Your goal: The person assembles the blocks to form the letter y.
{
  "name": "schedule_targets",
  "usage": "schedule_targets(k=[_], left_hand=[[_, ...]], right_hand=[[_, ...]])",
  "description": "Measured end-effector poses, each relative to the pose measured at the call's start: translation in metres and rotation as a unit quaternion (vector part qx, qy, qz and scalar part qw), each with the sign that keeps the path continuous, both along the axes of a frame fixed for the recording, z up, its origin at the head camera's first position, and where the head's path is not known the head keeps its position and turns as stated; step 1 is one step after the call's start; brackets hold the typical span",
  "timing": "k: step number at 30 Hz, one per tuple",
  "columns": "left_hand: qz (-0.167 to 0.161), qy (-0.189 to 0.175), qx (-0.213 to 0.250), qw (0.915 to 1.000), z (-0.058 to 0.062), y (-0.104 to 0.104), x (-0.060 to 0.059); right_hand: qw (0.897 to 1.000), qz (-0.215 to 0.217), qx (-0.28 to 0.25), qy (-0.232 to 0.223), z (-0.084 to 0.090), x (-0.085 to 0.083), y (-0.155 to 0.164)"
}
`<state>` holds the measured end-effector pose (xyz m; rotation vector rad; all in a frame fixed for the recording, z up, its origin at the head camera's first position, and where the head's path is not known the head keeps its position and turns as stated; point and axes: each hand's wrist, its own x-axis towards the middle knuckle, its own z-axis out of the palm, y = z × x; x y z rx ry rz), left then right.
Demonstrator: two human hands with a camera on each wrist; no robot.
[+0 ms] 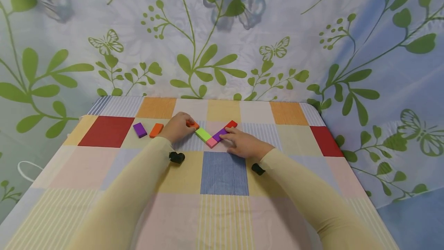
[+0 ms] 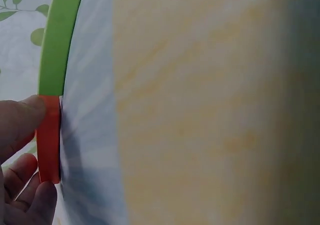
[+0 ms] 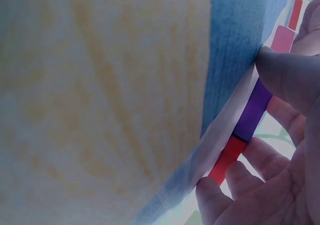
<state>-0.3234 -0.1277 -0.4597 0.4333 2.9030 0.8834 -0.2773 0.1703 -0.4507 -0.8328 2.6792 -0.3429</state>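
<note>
My left hand (image 1: pixel 176 127) pinches an orange block (image 2: pixel 49 140) between thumb and fingers, its end against a light green block (image 2: pixel 59 45). A pink block (image 1: pixel 211 142) joins the green one at the point of a V-shaped row. Up the V's right side run a purple block (image 1: pixel 218 135) and a red block (image 1: pixel 231 124). My right hand (image 1: pixel 247 144) lies beside this side, its fingers spread along the purple and red blocks and touching them. In the right wrist view the thumb covers part of the row between pink and purple.
Left of my left hand lie a loose purple block (image 1: pixel 140 130) and a loose orange block (image 1: pixel 156 130). All rest on a patchwork cloth (image 1: pixel 224 174) near the table's far edge. A leafy curtain (image 1: pixel 208 30) hangs behind. Black wrist pieces sit under both sleeves.
</note>
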Motion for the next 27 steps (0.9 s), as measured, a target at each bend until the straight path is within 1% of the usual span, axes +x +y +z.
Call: schedule_targets(k=[6,12,16,22,27], left_hand=[[-0.003,-0.010,-0.005,0.9999,0.0005,-0.0024,0.0018],[0.005,-0.033,0.010,0.9994,0.0023,-0.0067,0.0050],[0.004,-0.044,0.013,0.9989,0.0030,-0.0055,0.0051],[0.002,-0.047,0.022,0.9986,0.0025,-0.0027,0.0040],[0.000,-0.049,0.018,0.9986,0.0026,-0.0018,0.0032]], right_hand=[[1.000,-0.003,0.001,-0.003,0.0002,-0.0002,-0.0006],[1.000,-0.009,0.006,-0.003,-0.0003,-0.0005,-0.0011],[1.000,-0.014,0.009,-0.004,-0.0005,-0.0007,-0.0010],[1.000,-0.012,0.010,-0.006,-0.0004,-0.0010,-0.0012],[1.000,-0.009,0.007,-0.007,-0.0010,-0.0022,-0.0003]])
